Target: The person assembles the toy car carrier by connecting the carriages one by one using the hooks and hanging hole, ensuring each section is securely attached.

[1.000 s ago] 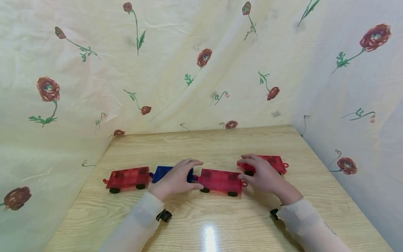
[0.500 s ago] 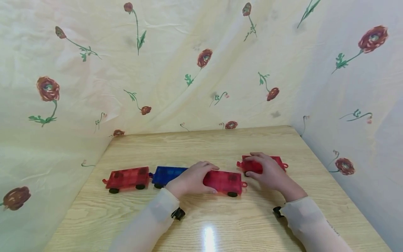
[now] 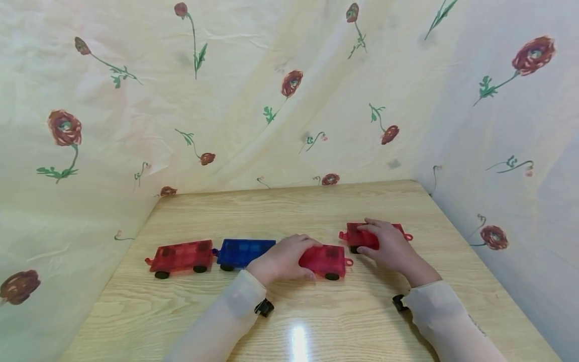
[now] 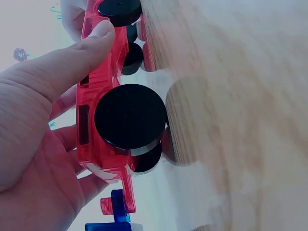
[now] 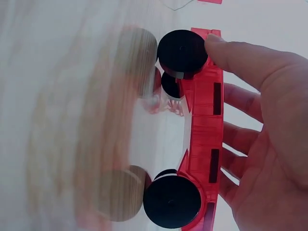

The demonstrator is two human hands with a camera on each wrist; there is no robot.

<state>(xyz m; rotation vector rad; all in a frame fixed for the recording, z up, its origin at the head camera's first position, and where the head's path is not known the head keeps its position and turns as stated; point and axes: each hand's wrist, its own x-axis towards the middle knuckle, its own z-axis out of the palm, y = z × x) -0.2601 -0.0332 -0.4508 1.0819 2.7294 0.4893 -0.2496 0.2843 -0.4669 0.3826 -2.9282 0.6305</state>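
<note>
My left hand (image 3: 285, 259) grips a red see-through toy train car (image 3: 323, 259) from above, thumb on the near side and fingers on the far side. In the left wrist view, the hook of this red car (image 4: 108, 72) meets the blue coupling (image 4: 117, 202) of the neighbouring car. To the right, my right hand (image 3: 391, 246) holds another red train car (image 3: 367, 240). In the right wrist view its thumb lies by one black wheel (image 5: 183, 50), the fingers behind the body. This car sits farther back, its left hook apart from the middle car's ring (image 3: 349, 262).
A blue train car (image 3: 244, 251) and a further red train car (image 3: 183, 256) stand in line at the left, coupled together. All are on a wood-grain table (image 3: 289, 211), with a flowered cloth (image 3: 244, 90) hanging behind and at both sides.
My left hand has moved right, from over the blue car onto the middle red car. My right hand has shifted slightly right along its red car. The cars stand nearly where they were.
</note>
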